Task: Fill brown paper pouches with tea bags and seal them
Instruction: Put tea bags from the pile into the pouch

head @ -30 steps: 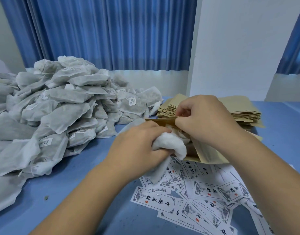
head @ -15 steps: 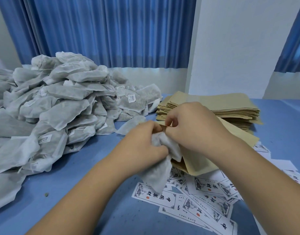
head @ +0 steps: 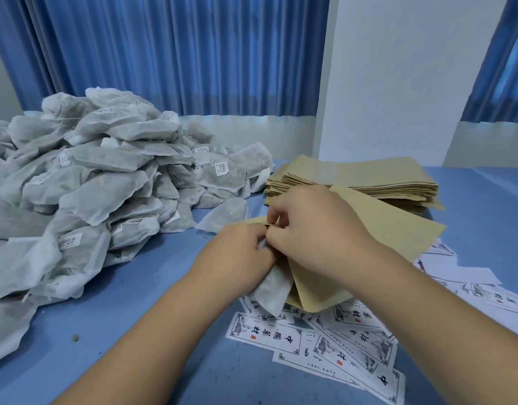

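My left hand [head: 237, 252] grips a white tea bag [head: 272, 290] whose lower end hangs out below my fingers. My right hand [head: 313, 229] pinches the mouth edge of a brown paper pouch [head: 398, 238] that lies slanted over the table, its far corner pointing right. Both hands meet at the pouch mouth, where the bag's upper end is hidden. A stack of flat brown pouches [head: 369, 179] sits just behind my right hand. A big heap of white tea bags [head: 91, 194] fills the left side of the table.
Printed paper labels [head: 319, 343] lie scattered on the blue table [head: 135, 302] under and in front of the pouch. One loose tea bag [head: 222, 214] lies between the heap and my hands. Blue curtains and a white wall stand behind.
The hands and pouch have lowered and shifted away from me. Less of the tea bag shows outside my left hand, and the pouch now lies flatter, stretched to the right.
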Demonstrator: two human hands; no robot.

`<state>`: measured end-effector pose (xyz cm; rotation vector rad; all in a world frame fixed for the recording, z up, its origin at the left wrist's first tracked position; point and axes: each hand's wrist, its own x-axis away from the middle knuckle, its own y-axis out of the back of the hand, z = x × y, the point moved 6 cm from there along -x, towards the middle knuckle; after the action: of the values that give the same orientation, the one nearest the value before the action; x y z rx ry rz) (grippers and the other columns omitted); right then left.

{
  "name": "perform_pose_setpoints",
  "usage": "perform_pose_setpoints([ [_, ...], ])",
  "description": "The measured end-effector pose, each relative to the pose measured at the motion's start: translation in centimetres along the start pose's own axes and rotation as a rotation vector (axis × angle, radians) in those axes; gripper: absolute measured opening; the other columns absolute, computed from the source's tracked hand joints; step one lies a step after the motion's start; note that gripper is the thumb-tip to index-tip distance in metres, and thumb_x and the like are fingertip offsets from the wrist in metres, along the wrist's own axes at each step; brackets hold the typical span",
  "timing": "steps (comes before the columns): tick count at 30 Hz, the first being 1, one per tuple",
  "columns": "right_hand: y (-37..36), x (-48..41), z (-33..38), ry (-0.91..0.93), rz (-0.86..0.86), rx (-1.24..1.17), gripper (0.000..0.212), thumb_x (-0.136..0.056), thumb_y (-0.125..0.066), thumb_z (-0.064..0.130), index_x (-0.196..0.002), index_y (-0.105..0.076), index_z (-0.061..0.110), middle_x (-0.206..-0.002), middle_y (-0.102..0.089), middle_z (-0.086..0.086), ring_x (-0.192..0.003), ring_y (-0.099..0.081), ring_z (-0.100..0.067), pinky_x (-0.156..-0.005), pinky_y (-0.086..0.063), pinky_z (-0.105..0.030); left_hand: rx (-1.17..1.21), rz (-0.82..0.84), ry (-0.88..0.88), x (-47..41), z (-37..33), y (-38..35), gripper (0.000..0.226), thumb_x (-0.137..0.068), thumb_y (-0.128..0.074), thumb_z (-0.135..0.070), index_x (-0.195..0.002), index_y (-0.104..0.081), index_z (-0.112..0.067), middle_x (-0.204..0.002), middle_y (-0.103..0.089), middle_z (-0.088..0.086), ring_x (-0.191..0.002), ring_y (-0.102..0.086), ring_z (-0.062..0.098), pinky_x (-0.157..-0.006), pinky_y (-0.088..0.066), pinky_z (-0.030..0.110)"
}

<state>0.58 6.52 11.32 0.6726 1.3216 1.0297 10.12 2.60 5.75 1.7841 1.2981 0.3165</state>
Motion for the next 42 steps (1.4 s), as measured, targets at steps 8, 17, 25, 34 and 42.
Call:
perform_pose_setpoints([
  [8, 0.2, 0.7, 2.0, 0.048, -0.068, 0.171, 0.016, -0.082, -0.052, 0.023, -0.088, -0.067, 0.021, -0.091, -0.058, -0.001, -0.079, -0.054, -0.026, -0.056, -0.029, -0.029, -0.009, 0.413, -0.032, 1.1, -0.6, -1.0, 0.017, -0.080, -0.055, -0.031, -0.072, -0.043, -0.038, -0.099, -0.045, -0.007, -0.085, -0.049, 0.006, -0.062, -0.034, 0.017],
  [17, -0.2, 1.1, 0.7, 0.056, -0.010, -0.159, 0.028, -0.083, -0.055, 0.050, -0.081, -0.073, 0.030, -0.076, -0.064, 0.007, -0.077, -0.057, -0.011, -0.065, -0.047, -0.033, 0.115, 0.231, 0.022, -0.1, 0.6, 0.7, 0.019, -0.076, -0.064, -0.018, -0.063, -0.060, -0.031, -0.060, -0.058, -0.017, -0.062, -0.052, 0.002, -0.052, -0.038, 0.012],
  [25, -0.6, 4.4, -4.9, -0.038, 0.102, -0.153, 0.049, -0.075, -0.041, 0.067, -0.097, -0.065, 0.031, -0.092, -0.057, 0.016, -0.089, -0.054, -0.004, -0.082, -0.047, -0.032, 0.042, 0.269, 0.122, 0.2, 1.5, 0.4, 0.028, -0.082, -0.066, -0.035, -0.110, -0.064, -0.032, -0.116, -0.063, -0.013, -0.107, -0.058, 0.007, -0.095, -0.047, 0.030],
  [34, -2.1, 8.3, -0.3, 0.052, 0.054, 0.051, 0.040, -0.077, -0.029, 0.071, -0.073, -0.025, 0.031, -0.075, -0.038, 0.010, -0.069, -0.038, -0.013, -0.059, -0.029, -0.032, -0.001, 0.268, 0.089, 0.5, 0.9, 0.2, 0.031, -0.089, -0.058, -0.040, -0.119, -0.059, -0.036, -0.126, -0.058, -0.016, -0.114, -0.053, 0.006, -0.094, -0.042, 0.025],
  [42, -2.5, 7.9, 0.4, -0.043, 0.014, 0.107, 0.031, -0.090, -0.037, 0.053, -0.084, -0.021, 0.026, -0.078, -0.032, 0.007, -0.067, -0.039, -0.022, -0.054, -0.024, -0.035, 0.077, 0.253, 0.002, 0.6, 0.4, 0.1, 0.027, -0.092, -0.054, -0.040, -0.118, -0.059, -0.040, -0.119, -0.058, -0.026, -0.109, -0.053, -0.002, -0.076, -0.038, 0.003],
])
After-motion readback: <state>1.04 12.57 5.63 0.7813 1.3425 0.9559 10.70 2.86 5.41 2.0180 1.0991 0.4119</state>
